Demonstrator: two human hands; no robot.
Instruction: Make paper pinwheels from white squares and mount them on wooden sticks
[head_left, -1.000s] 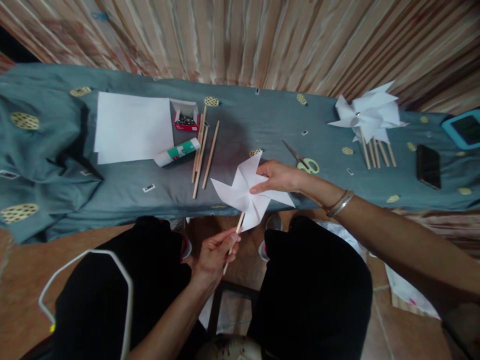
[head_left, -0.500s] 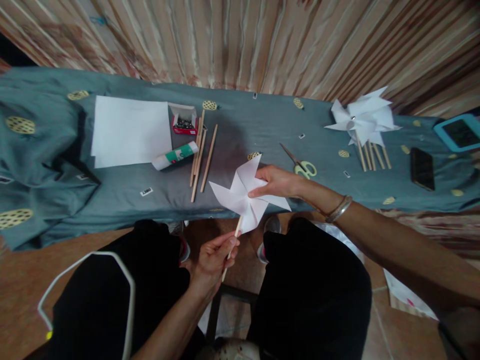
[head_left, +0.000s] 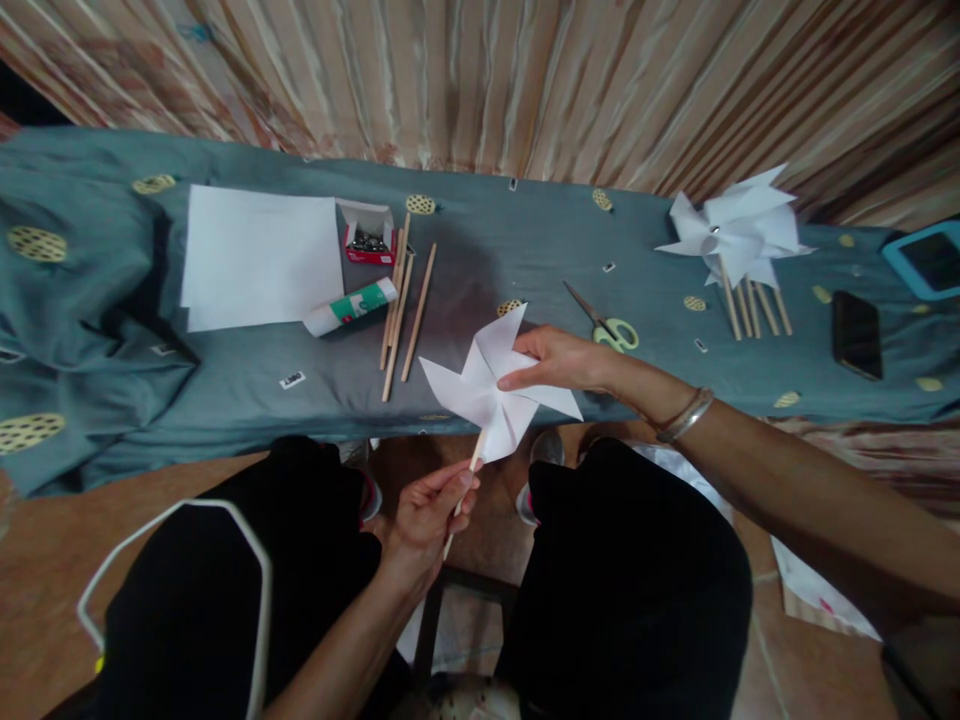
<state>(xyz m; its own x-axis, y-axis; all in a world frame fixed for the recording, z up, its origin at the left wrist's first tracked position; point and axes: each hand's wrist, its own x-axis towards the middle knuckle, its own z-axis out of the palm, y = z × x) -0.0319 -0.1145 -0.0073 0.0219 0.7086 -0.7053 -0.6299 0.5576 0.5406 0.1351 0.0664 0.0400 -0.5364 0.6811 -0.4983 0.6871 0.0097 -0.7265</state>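
Note:
A white paper pinwheel on a thin wooden stick is held in front of the table's near edge. My left hand is closed round the stick below the blades. My right hand grips the pinwheel from the right, its thumb at the centre and its fingers behind the paper. The thumb covers the middle, so what fastens it there is hidden. Beyond the right hand lies a pair of scissors with pale green handles.
On the cloth-covered table lie white paper sheets, a glue stick, a small red box of metal pins, and several wooden sticks. To the right are stacked pinwheels, a phone and a blue-framed device.
The view has shifted slightly. Both hands keep the same hold on the pinwheel, which has hardly moved.

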